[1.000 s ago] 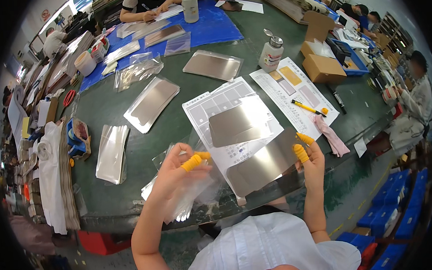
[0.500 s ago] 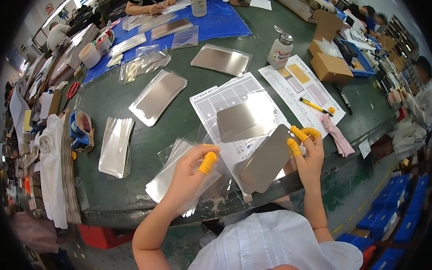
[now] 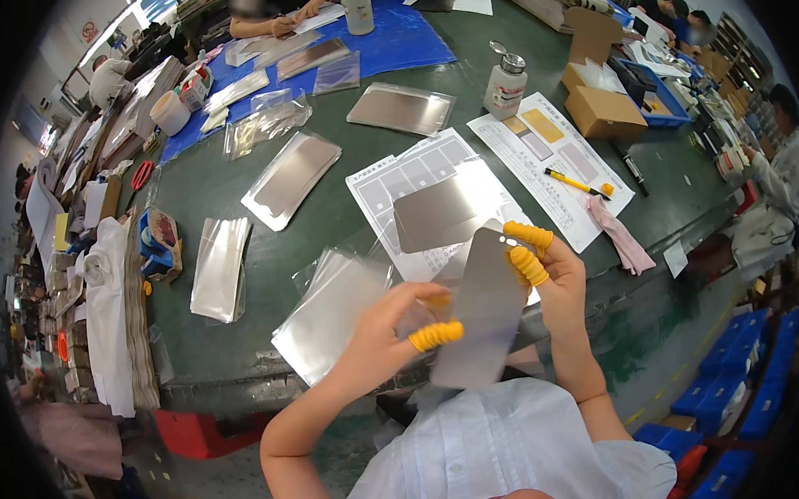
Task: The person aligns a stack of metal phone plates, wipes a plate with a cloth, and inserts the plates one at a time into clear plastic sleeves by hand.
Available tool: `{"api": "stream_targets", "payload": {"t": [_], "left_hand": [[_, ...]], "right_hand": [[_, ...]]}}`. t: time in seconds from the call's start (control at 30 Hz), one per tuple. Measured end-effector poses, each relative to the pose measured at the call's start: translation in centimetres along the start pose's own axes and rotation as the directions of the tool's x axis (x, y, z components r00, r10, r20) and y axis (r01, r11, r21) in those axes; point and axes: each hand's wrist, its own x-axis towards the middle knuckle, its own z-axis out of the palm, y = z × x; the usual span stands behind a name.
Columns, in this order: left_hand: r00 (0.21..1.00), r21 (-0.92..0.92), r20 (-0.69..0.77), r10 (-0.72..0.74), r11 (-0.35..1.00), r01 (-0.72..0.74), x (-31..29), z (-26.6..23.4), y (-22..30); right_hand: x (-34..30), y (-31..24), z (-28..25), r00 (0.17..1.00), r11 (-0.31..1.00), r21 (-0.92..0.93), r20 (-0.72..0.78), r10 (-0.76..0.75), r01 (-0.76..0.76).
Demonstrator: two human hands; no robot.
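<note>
My right hand (image 3: 552,265), with yellow finger cots on thumb and fingers, holds a thin grey plate (image 3: 482,313) by its upper end. The plate is tilted, has rounded corners and shows small holes near the top. My left hand (image 3: 390,335), slightly blurred, is beside the plate's lower left edge. Clear plastic film (image 3: 411,317) shows between its cotted thumb and forefinger; the grip itself is partly hidden. Under my left forearm lies a fanned stack of shiny sheets in clear sleeves (image 3: 318,317). Another grey plate (image 3: 434,219) rests on a printed sheet (image 3: 375,201).
More sleeved stacks (image 3: 291,178) lie around the green table (image 3: 244,359). A pump bottle (image 3: 506,86), a yellow pen (image 3: 575,181), a pink cloth (image 3: 620,235) and a cardboard box (image 3: 606,111) stand or lie at right. Across the table a person writes over a blue sheet (image 3: 413,44).
The grey plate has turned more upright and come down and nearer to me in my right hand. My left hand has moved right and nearer, up to the plate's side.
</note>
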Motion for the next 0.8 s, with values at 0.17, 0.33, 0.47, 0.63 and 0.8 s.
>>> {"api": "stream_targets", "payload": {"t": [0.17, 0.33, 0.47, 0.63, 0.8], "left_hand": [[0.982, -0.414, 0.052, -0.181, 0.891, 0.187, -1.6, 2.2, -0.2], [0.993, -0.501, 0.064, -0.101, 0.857, 0.120, -1.4, 4.4, -0.6], [0.963, -0.455, 0.153, -0.224, 0.849, 0.270, -0.9, 5.6, -0.6], [0.963, -0.546, 0.211, -0.170, 0.796, 0.260, -0.4, 8.0, -0.9], [0.960, -0.603, 0.175, -0.221, 0.747, 0.282, 0.6, 10.9, -1.0]], "right_hand": [[-0.6, -0.5, -0.2, 0.999, 0.999, 0.029, -0.008, -0.033, 0.033], [-1.1, -0.4, -1.3, 0.999, 0.999, 0.008, -0.007, -0.039, 0.040], [-1.1, -0.5, -2.4, 0.999, 0.999, -0.029, -0.043, -0.023, 0.022], [-0.8, 0.7, -4.9, 0.997, 0.997, -0.070, -0.061, -0.042, 0.038], [0.0, 1.4, -8.3, 0.896, 0.830, -0.462, -0.149, -0.419, 0.311]]}}
